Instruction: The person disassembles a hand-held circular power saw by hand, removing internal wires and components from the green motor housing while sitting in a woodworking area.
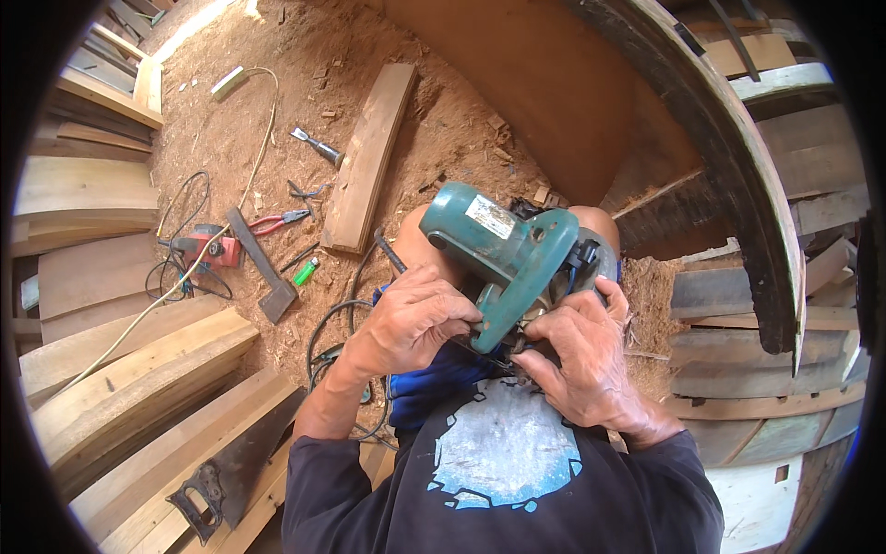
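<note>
Green power tool (494, 235), lying tilted over the seated person's lap, its rounded housing toward the far side and its looped handle slanting down toward the torso. The left hand (420, 314) is closed, fingertips pinched together against the near-left side of the handle; whether it also grips the thin dark rod or cable (389, 251) behind it cannot be told. The right hand (586, 355) holds thumb and forefinger nearly together at a small metal fitting (519, 345) by the handle's near end, its other fingers curled against the tool's right side. The step in hand appears to be fine handwork at this fitting; the next move would seem to call for a steady left hold and a small, precise action of the right fingertips, since the tool could roll on the lap. To the left, on the sawdust-covered floor (305, 65), lie a plank (374, 157), a chisel (318, 146), red-handled pliers (277, 222), a green lighter (306, 270) and a red power tool (205, 247). Farther out, a handsaw (249, 462) rests on stacked boards (138, 388); a large curved timber (738, 157) stands at right.
</note>
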Demonstrator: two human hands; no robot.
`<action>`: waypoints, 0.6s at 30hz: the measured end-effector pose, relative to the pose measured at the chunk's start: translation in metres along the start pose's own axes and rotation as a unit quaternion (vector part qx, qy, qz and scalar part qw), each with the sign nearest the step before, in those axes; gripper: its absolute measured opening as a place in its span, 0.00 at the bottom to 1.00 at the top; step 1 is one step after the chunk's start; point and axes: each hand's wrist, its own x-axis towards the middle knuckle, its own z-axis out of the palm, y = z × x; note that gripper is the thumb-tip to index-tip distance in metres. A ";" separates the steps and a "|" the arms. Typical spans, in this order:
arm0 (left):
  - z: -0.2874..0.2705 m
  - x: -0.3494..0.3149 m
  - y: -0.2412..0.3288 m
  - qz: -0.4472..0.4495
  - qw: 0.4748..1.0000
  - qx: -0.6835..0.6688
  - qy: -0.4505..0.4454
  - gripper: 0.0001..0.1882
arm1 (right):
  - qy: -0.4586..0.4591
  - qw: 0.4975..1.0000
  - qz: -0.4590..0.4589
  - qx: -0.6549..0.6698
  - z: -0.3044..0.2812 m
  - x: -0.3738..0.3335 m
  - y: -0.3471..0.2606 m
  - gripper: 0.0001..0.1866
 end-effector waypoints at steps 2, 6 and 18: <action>-0.001 0.000 0.003 -0.014 1.000 -0.001 -0.006 0.14 | 0.016 0.999 -0.038 0.011 0.001 -0.001 0.004 0.16; -0.001 0.000 0.007 -0.013 1.000 0.024 -0.005 0.08 | 0.024 0.999 -0.045 0.003 0.003 -0.001 0.002 0.16; 0.000 -0.004 0.009 -0.017 0.999 0.042 0.017 0.14 | -0.012 0.998 -0.055 -0.021 0.005 0.006 -0.007 0.12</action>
